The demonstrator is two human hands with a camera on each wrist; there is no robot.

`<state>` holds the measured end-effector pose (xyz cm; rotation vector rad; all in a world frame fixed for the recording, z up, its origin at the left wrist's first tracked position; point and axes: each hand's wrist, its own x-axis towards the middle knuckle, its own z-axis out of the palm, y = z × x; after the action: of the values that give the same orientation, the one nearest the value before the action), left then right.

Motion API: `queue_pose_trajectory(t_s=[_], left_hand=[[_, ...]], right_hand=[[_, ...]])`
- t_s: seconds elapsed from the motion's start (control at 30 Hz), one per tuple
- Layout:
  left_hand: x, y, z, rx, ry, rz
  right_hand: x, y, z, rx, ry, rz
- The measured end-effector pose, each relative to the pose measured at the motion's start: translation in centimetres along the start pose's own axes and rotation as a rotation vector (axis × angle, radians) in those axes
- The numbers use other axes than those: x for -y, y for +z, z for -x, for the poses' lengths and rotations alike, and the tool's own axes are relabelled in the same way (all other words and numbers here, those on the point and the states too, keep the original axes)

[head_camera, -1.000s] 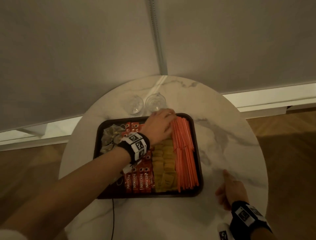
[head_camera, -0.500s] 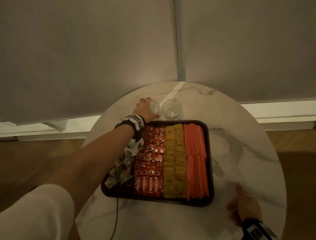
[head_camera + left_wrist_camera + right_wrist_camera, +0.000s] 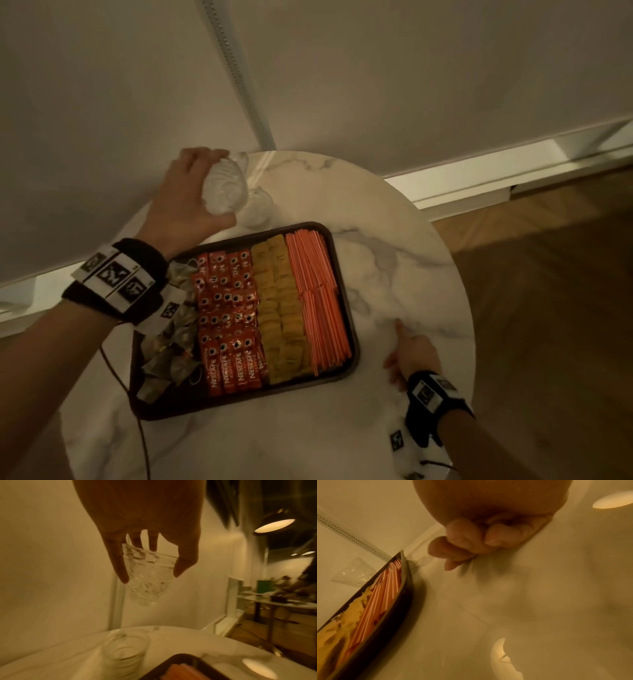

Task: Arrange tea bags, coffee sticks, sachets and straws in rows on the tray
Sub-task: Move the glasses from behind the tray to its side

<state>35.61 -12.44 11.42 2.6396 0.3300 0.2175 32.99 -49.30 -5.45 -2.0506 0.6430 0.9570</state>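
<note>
A dark tray (image 3: 185, 406) on the round marble table (image 3: 394, 267) holds four rows. From left to right these are tea bags (image 3: 171, 346), red coffee sticks (image 3: 229, 315), yellow sachets (image 3: 281, 308) and orange straws (image 3: 317, 298). My left hand (image 3: 181, 205) grips a cut-glass cup (image 3: 224, 188) from above and holds it in the air behind the tray's far left corner. In the left wrist view my fingers (image 3: 118, 563) wrap the cup (image 3: 147, 577). My right hand (image 3: 411, 353) rests on the table right of the tray, fingers curled (image 3: 471, 540) and holding nothing.
A second glass cup (image 3: 257, 209) stands on the table just behind the tray's far edge, below the lifted one. A thin black cable (image 3: 137, 428) runs off the tray's near left corner. A wall rises close behind the table, and wooden floor lies to the right.
My left hand left the straws, reached the left glass behind the tray, gripped it and lifted it off the table. The right hand stayed on the table.
</note>
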Motion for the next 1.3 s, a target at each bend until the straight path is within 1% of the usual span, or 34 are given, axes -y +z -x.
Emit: queue_pose_trajectory(t_s=[0.1, 0.2, 0.3, 0.4, 0.57, 0.67, 0.77, 0.9, 1.13, 1.3], left_hand=[[-4.3, 3.0, 0.0, 0.226, 0.143, 0.020], [-7.1, 7.6, -0.7, 0.415, 0.248, -0.048], [-9.0, 12.2, -1.5, 0.551, 0.328, -0.074], [-10.2, 15.4, -2.0, 0.626, 0.404, -0.140], [-10.5, 17.5, -2.4, 0.670, 0.472, -0.271], [-10.2, 18.3, -2.5, 0.695, 0.510, -0.308], [-10.3, 18.6, -2.5, 0.704, 0.519, -0.328], [-10.3, 18.5, -2.5, 0.703, 0.527, -0.331], [-9.0, 18.8, -1.3, 0.655, 0.522, -0.280], [-8.4, 18.3, -0.9, 0.679, 0.512, -0.245]], right_hand=[[-0.1, 0.0, -0.2, -0.001, -0.013, -0.006], [-0.1, -0.1, -0.4, 0.014, -0.029, 0.007], [-0.3, -0.1, -0.5, 0.024, -0.039, 0.017], [-0.3, -0.1, -0.8, 0.029, -0.046, 0.031], [-0.6, -0.1, -1.1, 0.033, -0.057, 0.050], [-0.7, 0.0, -1.2, 0.041, -0.056, 0.068], [-0.7, -0.1, -1.3, 0.047, -0.055, 0.068], [-0.6, -0.2, -1.2, 0.055, -0.053, 0.076], [-0.4, -0.3, -0.8, 0.053, -0.053, 0.084], [-0.2, -0.3, -0.7, 0.062, -0.053, 0.086]])
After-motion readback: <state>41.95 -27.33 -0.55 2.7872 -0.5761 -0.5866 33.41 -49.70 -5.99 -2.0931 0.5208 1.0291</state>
